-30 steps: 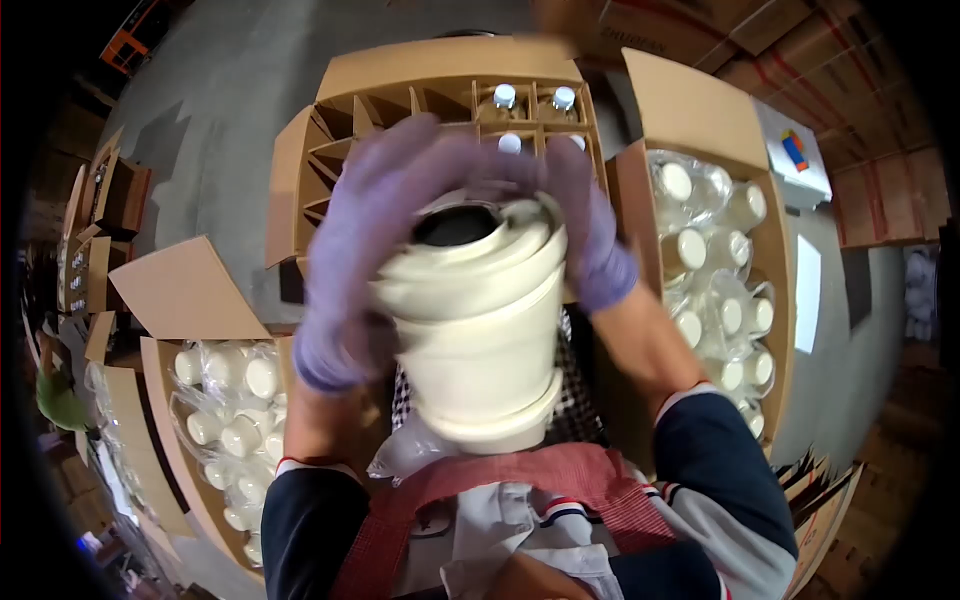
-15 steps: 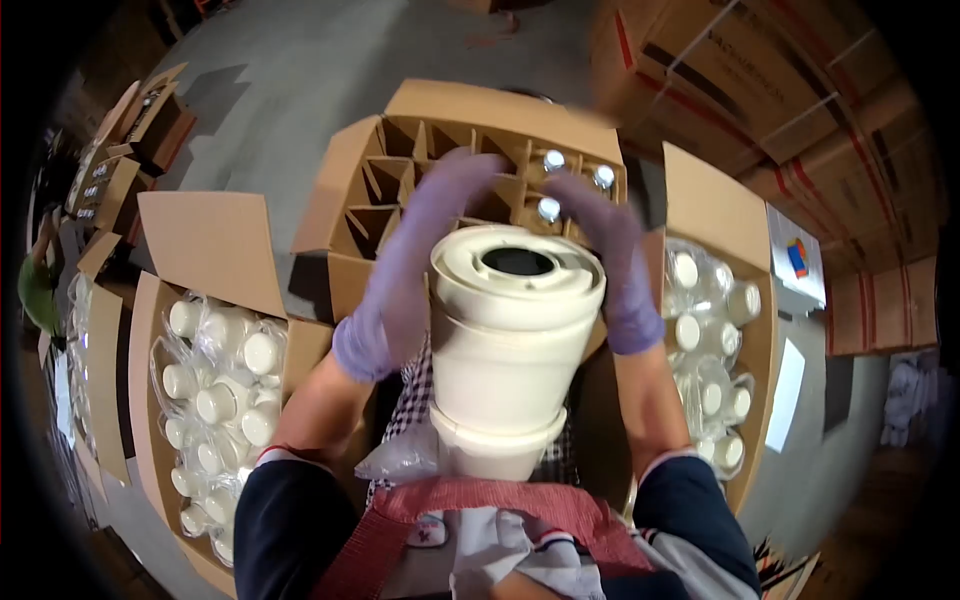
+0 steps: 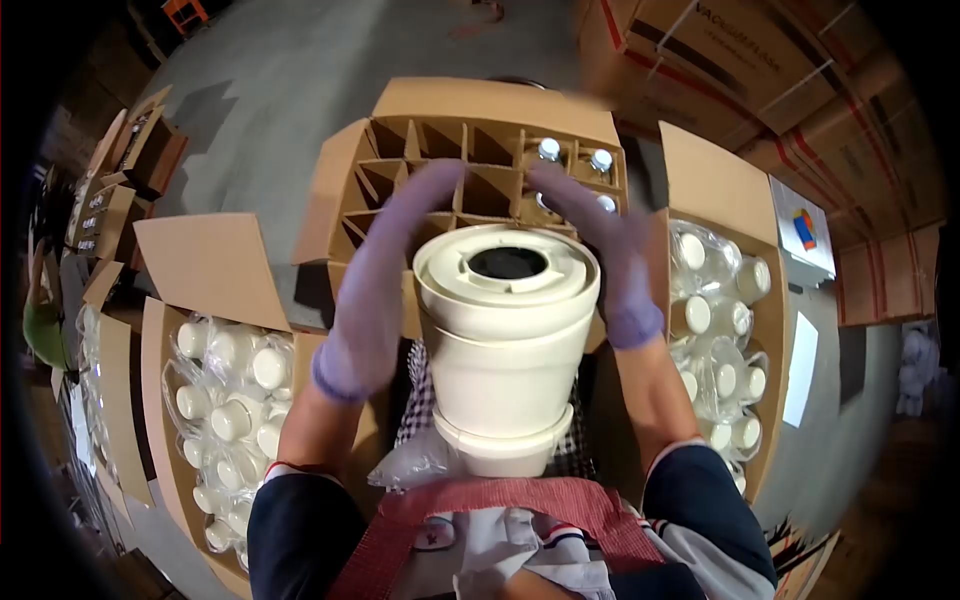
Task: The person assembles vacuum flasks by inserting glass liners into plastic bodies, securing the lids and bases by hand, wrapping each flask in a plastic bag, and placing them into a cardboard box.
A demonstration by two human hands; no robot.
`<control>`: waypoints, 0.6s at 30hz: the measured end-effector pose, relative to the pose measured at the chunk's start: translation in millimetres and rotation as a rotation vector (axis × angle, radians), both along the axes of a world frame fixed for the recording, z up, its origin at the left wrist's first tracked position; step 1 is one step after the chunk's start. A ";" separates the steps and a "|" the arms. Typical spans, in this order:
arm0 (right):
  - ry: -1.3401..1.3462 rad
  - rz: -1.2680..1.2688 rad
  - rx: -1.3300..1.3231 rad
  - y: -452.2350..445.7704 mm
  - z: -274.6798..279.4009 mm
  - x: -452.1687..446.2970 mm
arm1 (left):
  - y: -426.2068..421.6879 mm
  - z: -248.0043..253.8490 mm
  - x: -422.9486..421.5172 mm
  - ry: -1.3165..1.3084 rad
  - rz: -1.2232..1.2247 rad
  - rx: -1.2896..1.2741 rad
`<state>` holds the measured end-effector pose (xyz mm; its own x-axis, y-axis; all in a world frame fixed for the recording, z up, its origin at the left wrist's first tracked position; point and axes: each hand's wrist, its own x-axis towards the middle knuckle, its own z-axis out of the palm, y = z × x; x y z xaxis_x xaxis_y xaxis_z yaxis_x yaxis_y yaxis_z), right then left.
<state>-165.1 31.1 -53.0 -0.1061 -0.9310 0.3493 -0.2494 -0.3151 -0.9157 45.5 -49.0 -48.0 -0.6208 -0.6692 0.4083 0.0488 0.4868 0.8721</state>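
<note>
A cream vacuum flask body (image 3: 505,370) stands upright in front of me, with a ringed top around a dark round opening. My left hand (image 3: 375,285), in a purple glove, is raised along its left side with fingers stretched out. On the right side my gloved right hand (image 3: 605,240) is also open, its fingers reaching forward past the flask's rim. Neither hand is wrapped round the flask; whether the palms brush it I cannot tell. A clear plastic bag (image 3: 415,460) lies by its base, over a checked cloth (image 3: 418,400).
Ahead stands a carton (image 3: 480,97) with cardboard dividers; several silver-topped pieces fill its right cells. Open cartons at left (image 3: 165,350) and right (image 3: 765,430) hold several bagged cream-capped items. Stacked sealed boxes (image 3: 740,50) rise at the back right. Far left is a person's green garment (image 3: 42,330).
My left hand has shifted left, away from the flask's rim, its fingers straighter. The flask's top ring looks turned. The whole view has moved slightly.
</note>
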 end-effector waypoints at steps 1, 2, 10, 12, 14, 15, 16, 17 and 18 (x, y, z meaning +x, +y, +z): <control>-0.004 0.025 0.011 0.4 -2.3 1.0 | -0.4 2.8 1.8 -0.010 -0.074 0.038; 0.047 0.136 -0.016 10.1 8.5 6.0 | -0.2 5.7 3.9 -0.022 -0.146 0.077; 0.291 0.051 -0.102 15.4 17.5 8.5 | 3.6 -5.5 -4.2 0.459 -0.262 0.742; 0.578 0.167 -0.379 27.1 23.9 19.9 | -31.2 -30.3 -19.2 0.212 -0.245 1.199; 0.463 0.155 -0.383 37.6 26.8 25.3 | -29.4 -28.2 -11.7 -0.002 -0.007 0.676; 0.404 -0.005 -0.266 28.3 18.1 13.9 | -29.8 -31.2 -10.3 -0.026 0.122 0.277; 0.324 -0.160 -0.141 19.1 9.3 2.5 | -8.4 4.1 -5.4 0.267 0.003 0.519; 0.229 -0.299 -0.022 9.9 0.7 -8.9 | -8.5 4.6 -4.0 0.268 0.005 0.521; 0.092 -0.095 0.160 7.2 -15.0 -11.1 | -7.5 2.5 -2.6 0.128 -0.112 0.317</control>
